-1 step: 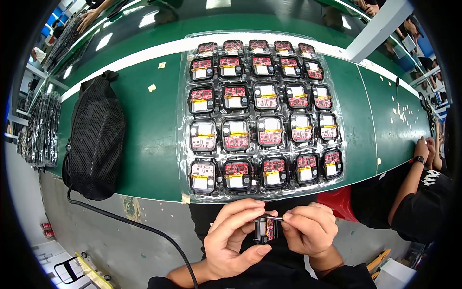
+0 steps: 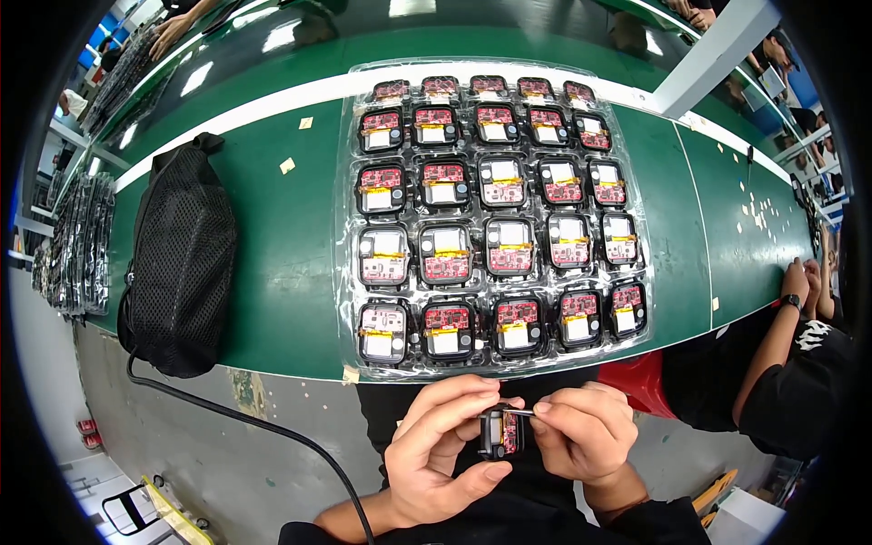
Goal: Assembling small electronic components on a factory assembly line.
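My left hand is closed around a small black square device housing, which is tilted on its side just off the table's near edge. Inside the housing show a red circuit board and a strip of yellow tape. My right hand pinches a thin metal tool, its tip at the housing's upper edge; whether it is tweezers or a pick I cannot make out. Beyond both hands, a clear plastic tray bears rows of similar black housings with red boards, white blocks and yellow tape.
A black mesh bag lies on the green table to the left, with a black cable running past my left forearm. Small paper scraps dot the table's right. A co-worker's arm rests at the right edge. A white post stands behind.
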Demonstrator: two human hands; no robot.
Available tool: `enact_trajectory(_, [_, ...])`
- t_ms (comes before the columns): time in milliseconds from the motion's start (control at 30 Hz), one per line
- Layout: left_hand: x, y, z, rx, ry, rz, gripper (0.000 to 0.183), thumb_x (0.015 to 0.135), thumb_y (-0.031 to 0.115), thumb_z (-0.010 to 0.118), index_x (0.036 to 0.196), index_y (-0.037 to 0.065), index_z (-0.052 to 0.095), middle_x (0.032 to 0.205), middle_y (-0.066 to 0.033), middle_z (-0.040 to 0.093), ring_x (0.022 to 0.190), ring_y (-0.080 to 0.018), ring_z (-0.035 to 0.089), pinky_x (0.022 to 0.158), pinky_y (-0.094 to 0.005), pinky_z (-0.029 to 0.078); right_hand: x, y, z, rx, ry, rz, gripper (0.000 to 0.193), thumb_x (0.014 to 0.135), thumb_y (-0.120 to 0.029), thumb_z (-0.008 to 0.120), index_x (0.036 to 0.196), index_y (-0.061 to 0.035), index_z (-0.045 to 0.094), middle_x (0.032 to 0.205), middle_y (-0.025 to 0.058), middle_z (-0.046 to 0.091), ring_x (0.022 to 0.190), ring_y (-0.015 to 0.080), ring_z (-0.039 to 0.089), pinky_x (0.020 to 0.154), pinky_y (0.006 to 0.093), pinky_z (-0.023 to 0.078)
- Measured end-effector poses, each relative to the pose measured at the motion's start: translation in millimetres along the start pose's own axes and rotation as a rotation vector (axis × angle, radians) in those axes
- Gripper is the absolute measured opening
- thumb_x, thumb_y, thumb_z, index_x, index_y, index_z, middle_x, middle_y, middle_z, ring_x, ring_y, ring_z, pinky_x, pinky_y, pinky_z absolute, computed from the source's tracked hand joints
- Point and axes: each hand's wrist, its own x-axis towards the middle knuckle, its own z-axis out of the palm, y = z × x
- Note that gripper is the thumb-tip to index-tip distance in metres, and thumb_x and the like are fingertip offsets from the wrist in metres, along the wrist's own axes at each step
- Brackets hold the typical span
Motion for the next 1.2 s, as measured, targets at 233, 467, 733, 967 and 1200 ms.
enact_trajectory(233, [-3,1,1,-0.024,0.019,-0.001,0.059,0.089,0.001,0.079,0.139,-0.013,0.051,0.144,-0.0234,0.044,0.132,-0.0379,0.058,0.112,-0.0442,0.052,0,-2,2,0.029,-0.005,0.022,0.026,0.073,-0.003,0.086,0.096,-0.0042,0.075,0.086,0.0061,0.072,0.063,0.0162,0.066,0.051,0.0269,0.048])
enact_trajectory(467, [-6,-2,1,0.005,0.06,0.025,0.058,0.089,0.0,0.078,0.139,-0.014,0.052,0.144,-0.0229,0.043,0.131,-0.0368,0.058,0.111,-0.043,0.053,2,-4,1,-0.02,-0.031,-0.032,0.026,0.073,-0.002,0.085,0.097,-0.0023,0.074,0.087,0.0064,0.072,0.061,0.0154,0.066,0.05,0.026,0.048])
enact_trajectory(733, [-1,11,-1,-0.038,-0.002,0.015,0.059,0.088,-0.004,0.078,0.14,-0.014,0.052,0.144,-0.0228,0.043,0.13,-0.0406,0.058,0.109,-0.0458,0.054,7,-6,-8,0.018,-0.051,-0.052,0.029,0.072,-0.001,0.085,0.099,-0.0016,0.074,0.088,0.007,0.072,0.057,0.0147,0.064,0.049,0.0253,0.046])
enact_trajectory(967, [42,51,-23,0.217,0.023,0.325,0.07,0.086,0.037,0.086,0.13,-0.005,0.051,0.12,-0.0208,0.057,0.101,-0.0377,0.072,0.088,-0.0498,0.063,21,13,-40,-0.234,0.317,0.094,0.015,0.083,0.0,0.076,0.097,0.0025,0.071,0.085,0.0138,0.07,0.072,0.0259,0.065,0.066,0.0309,0.051])
enact_trajectory(1200, [153,64,-48,0.234,0.11,0.319,0.051,0.088,-0.002,0.078,0.132,-0.002,0.053,0.128,-0.0134,0.056,0.122,-0.0218,0.06,0.103,-0.0375,0.053,13,111,-58,-0.249,0.487,0.513,0.011,0.095,-0.001,0.068,0.105,0.0041,0.068,0.093,0.0057,0.064,0.066,0.0105,0.046,0.057,0.0262,0.035])
